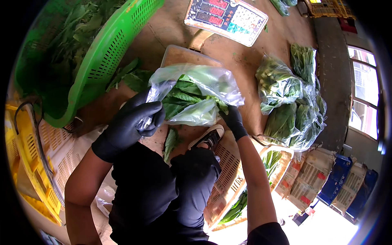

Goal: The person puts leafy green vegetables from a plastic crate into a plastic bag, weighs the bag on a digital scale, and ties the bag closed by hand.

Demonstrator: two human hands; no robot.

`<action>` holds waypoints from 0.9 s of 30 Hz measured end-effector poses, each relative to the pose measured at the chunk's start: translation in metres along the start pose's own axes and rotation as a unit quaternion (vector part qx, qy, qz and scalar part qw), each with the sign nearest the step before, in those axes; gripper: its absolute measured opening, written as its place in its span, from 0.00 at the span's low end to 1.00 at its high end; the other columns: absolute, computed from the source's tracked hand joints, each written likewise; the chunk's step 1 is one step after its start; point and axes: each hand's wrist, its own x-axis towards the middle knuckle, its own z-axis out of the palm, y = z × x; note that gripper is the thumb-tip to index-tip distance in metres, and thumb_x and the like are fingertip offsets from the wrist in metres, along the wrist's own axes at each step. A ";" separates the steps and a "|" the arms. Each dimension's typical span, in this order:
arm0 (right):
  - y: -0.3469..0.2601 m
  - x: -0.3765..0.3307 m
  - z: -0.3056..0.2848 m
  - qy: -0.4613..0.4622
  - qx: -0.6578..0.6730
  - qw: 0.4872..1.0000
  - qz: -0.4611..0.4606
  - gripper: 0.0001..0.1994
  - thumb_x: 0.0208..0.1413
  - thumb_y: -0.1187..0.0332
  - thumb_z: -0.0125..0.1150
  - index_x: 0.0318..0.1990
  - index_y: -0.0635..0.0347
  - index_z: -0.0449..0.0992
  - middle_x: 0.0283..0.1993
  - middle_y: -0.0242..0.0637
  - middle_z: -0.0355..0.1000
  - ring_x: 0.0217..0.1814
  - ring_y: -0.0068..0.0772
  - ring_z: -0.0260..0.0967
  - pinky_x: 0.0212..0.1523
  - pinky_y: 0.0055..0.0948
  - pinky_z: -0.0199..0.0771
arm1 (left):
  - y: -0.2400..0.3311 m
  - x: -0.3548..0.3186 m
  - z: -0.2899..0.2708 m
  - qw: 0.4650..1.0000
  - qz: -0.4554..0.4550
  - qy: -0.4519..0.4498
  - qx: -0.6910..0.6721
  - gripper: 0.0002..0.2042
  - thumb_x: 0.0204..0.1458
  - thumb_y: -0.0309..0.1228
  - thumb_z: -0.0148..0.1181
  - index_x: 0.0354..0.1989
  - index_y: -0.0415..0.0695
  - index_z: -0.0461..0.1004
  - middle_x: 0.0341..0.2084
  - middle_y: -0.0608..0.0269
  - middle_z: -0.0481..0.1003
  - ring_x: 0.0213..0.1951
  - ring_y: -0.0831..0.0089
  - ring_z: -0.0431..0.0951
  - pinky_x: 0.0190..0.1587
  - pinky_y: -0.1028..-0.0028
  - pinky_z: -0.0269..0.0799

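Note:
A clear plastic bag [222,79] with green leafy vegetables [183,96] inside is held up in front of me, over the scale's platform. My left hand [139,116], in a black glove, is closed on the gathered plastic at the bag's left edge. At the lower right end of the bag, my right hand [234,122], also black-gloved, grips it beside some leaves that poke out. The right fingertips are partly hidden by the bag. Just beyond stands a digital scale [226,20] with a lit red display; part of its platform [190,57] shows behind the bag.
A green crate [96,65] of loose leaves leans at the left, above yellow crates [34,163]. Several filled bags [286,94] lie on the floor at the right. An orange-tan crate [224,179] with greens stands beside my right leg. Loose leaves [136,77] lie near the scale.

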 end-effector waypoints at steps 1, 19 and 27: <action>0.000 0.002 0.000 -0.044 -0.061 0.996 0.038 0.16 0.47 0.56 0.59 0.38 0.57 0.74 0.37 0.49 0.72 0.41 0.52 0.70 0.40 0.45 0.69 | 0.002 0.000 -0.001 1.000 0.006 -0.001 0.001 0.20 0.54 0.34 0.49 0.53 0.40 0.60 0.22 0.64 0.68 0.21 0.83 0.64 0.19 0.83 0.57; -0.194 0.074 -0.058 -0.163 0.290 0.920 -0.205 0.13 0.51 0.65 0.58 0.42 0.63 0.72 0.33 0.45 0.74 0.34 0.37 0.72 0.37 0.31 0.71 | 0.014 0.025 -0.005 0.992 0.116 -0.039 0.011 0.25 0.52 0.32 0.50 0.58 0.35 0.56 0.42 0.56 0.69 0.36 0.71 0.73 0.44 0.71 0.67; 0.039 0.057 -0.092 -0.087 0.269 0.949 0.137 0.19 0.51 0.63 0.58 0.49 0.63 0.69 0.44 0.37 0.69 0.44 0.28 0.66 0.45 0.24 0.67 | 0.007 0.021 -0.033 0.981 0.117 -0.020 -0.151 0.25 0.57 0.39 0.43 0.59 0.37 0.55 0.22 0.61 0.66 0.30 0.71 0.67 0.42 0.70 0.60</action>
